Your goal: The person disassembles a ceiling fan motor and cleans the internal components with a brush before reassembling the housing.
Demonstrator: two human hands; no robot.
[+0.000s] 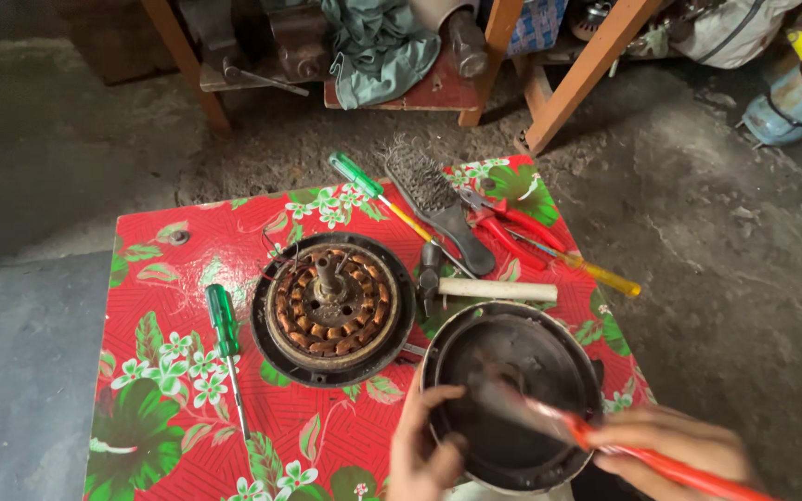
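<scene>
The left hand (424, 450) grips the rim of a round dark motor cover (510, 394). The right hand (675, 450) is closed around a red-handled brush (596, 436), its bristles inside the cover.

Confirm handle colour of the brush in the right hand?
Red-orange handle on the brush, gripped by the right hand; head view, the only view.

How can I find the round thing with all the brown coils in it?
Look at the small table with the red flowered cloth. Near its middle, left of the dark bowl-shaped cover that the left hand steadies, lies a round black motor part. It alone has a ring of brown wire coils around a short metal shaft, with a green-handled screwdriver lying at its left.
</scene>
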